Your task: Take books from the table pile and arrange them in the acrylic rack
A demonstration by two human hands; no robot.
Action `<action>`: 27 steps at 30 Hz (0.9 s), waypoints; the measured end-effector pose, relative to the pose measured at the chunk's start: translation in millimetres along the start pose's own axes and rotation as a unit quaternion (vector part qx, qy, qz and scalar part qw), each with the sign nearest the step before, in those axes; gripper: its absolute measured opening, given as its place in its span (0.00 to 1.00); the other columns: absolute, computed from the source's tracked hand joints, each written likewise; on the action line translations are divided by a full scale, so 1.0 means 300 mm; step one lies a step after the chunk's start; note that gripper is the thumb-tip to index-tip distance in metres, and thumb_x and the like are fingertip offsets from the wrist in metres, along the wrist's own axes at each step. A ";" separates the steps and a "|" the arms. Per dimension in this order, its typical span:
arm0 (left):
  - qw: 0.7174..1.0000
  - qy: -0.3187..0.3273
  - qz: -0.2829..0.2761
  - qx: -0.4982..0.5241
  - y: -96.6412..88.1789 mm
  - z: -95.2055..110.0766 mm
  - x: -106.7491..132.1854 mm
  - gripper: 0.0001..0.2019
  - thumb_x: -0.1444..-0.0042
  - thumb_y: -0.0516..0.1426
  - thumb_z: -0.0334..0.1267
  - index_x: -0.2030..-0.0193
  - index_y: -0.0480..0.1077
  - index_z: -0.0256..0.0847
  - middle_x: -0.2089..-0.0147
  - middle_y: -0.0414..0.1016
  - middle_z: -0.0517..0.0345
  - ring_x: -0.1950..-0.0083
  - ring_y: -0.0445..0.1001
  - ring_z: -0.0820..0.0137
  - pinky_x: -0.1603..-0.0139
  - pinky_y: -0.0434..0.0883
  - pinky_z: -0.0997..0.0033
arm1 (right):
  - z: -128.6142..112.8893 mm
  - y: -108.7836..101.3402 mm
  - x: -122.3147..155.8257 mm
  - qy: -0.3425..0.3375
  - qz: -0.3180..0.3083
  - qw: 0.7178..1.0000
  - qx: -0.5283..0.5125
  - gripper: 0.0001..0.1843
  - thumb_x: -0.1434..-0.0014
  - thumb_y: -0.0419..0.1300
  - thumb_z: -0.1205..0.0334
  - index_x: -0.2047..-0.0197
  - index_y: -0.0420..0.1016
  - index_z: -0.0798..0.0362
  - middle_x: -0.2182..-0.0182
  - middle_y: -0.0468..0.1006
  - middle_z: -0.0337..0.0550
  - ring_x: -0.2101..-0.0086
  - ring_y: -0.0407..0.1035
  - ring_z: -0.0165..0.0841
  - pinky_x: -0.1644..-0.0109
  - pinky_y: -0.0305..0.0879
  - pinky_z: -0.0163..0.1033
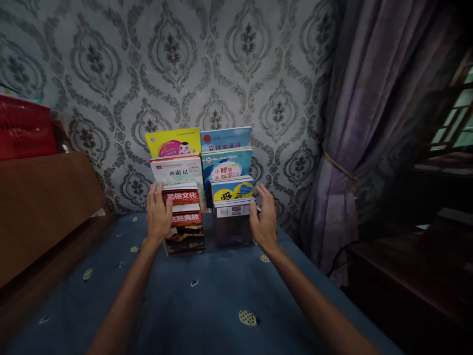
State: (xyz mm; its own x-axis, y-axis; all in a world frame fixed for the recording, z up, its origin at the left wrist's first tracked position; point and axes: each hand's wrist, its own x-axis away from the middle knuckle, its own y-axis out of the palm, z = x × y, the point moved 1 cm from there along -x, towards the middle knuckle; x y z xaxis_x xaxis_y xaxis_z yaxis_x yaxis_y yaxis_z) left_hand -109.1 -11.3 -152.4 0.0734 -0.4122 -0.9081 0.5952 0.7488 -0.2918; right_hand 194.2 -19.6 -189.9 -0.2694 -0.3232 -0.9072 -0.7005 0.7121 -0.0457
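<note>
Books stand upright in two stepped columns. At the left column's outer edge is my left hand [158,212], thumb and fingers apart, the thumb over a red book [186,196]. Below that is a second red-topped book [186,231] with a dark picture. Behind them rise a white book [179,172] and a yellow book [175,140]. My right hand [265,217] is spread at the right column's outer edge, its thumb by a dark book [232,229] with a barcode. Further back are a blue and yellow book [231,190], a teal book [229,162] and a light blue book [225,135].
The books rest on a blue cloth [177,315] with pineapple prints, against a patterned wall [218,59]. A brown box [51,202] with a red container [25,125] on top stands at left. A tied purple curtain [343,148] hangs at right, beside dark furniture [402,281].
</note>
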 end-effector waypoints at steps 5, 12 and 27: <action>0.948 -0.213 0.009 0.237 0.013 -0.178 -0.095 0.24 0.33 0.51 0.52 0.35 0.63 0.43 0.32 0.65 0.46 0.29 0.60 0.61 0.28 0.56 0.56 | 0.099 0.029 -0.089 0.097 0.019 0.994 -0.052 0.27 0.34 0.50 0.45 0.41 0.71 0.54 0.41 0.73 0.56 0.40 0.66 0.44 0.34 0.59 0.57; 0.809 -0.408 -0.064 0.418 0.100 -0.315 0.075 0.27 0.36 0.46 0.63 0.48 0.72 0.46 0.48 0.80 0.51 0.42 0.76 0.56 0.44 0.74 0.50 | 0.242 0.089 -0.038 0.423 -0.094 0.854 -0.289 0.30 0.45 0.55 0.32 0.62 0.80 0.52 0.62 0.84 0.50 0.52 0.76 0.47 0.45 0.71 0.52; 0.890 -0.270 -0.011 0.366 0.005 -0.249 -0.190 0.30 0.42 0.55 0.62 0.40 0.69 0.45 0.39 0.74 0.48 0.36 0.71 0.60 0.50 0.72 0.67 | -0.110 0.057 -0.183 0.013 -0.057 0.990 -0.126 0.20 0.32 0.50 0.51 0.52 0.79 0.50 0.54 0.80 0.50 0.52 0.73 0.42 0.45 0.69 0.52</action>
State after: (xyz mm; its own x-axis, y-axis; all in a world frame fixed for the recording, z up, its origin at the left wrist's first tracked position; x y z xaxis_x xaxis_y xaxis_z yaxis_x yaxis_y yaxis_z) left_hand -172.2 51.9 -123.5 0.3129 -0.7600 -0.5696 0.9485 0.2808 0.1464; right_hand 175.1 -10.2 -127.1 -0.1948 -0.4110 -0.8906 -0.8686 0.4940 -0.0381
